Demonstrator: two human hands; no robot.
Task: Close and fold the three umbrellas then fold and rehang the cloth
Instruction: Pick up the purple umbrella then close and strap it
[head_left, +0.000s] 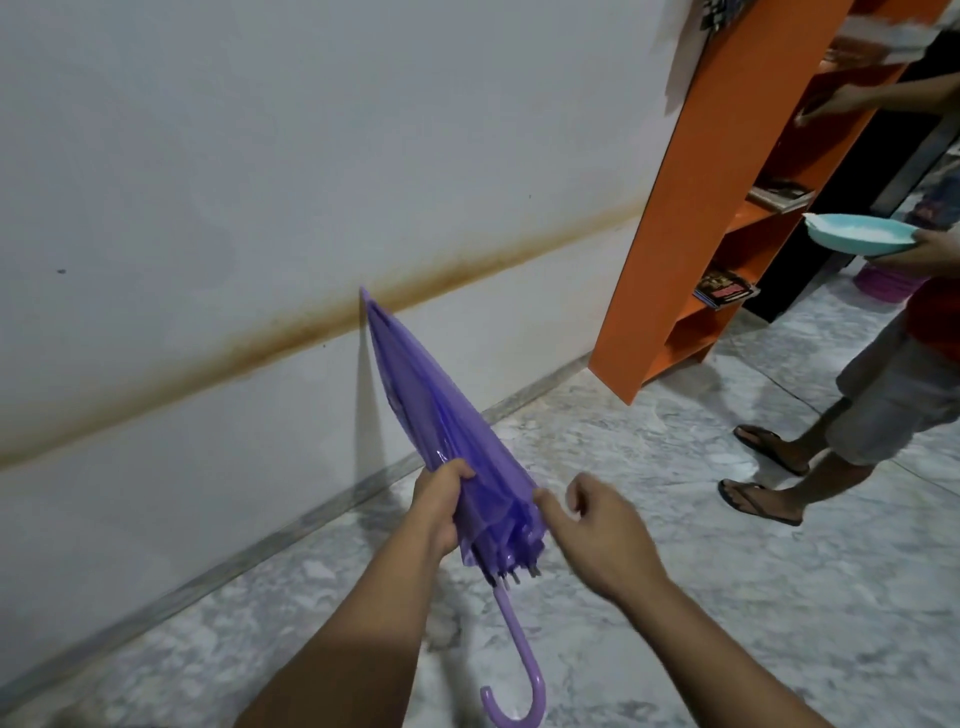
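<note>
A closed purple umbrella (441, 421) points tip-up toward the white wall, its hooked lilac handle (519, 670) hanging down between my arms. My left hand (441, 506) is wrapped around the gathered canopy near its lower edge. My right hand (597, 525) is beside the canopy's right edge, its fingertips touching or pinching the fabric folds; the hand is blurred. No other umbrella and no cloth to fold can be seen.
An orange bookshelf (691, 208) stands against the wall at upper right with books on its shelves. Another person (857, 395) in sandals stands at right holding a light blue plate (862, 234). The marble floor (675, 597) spreads below.
</note>
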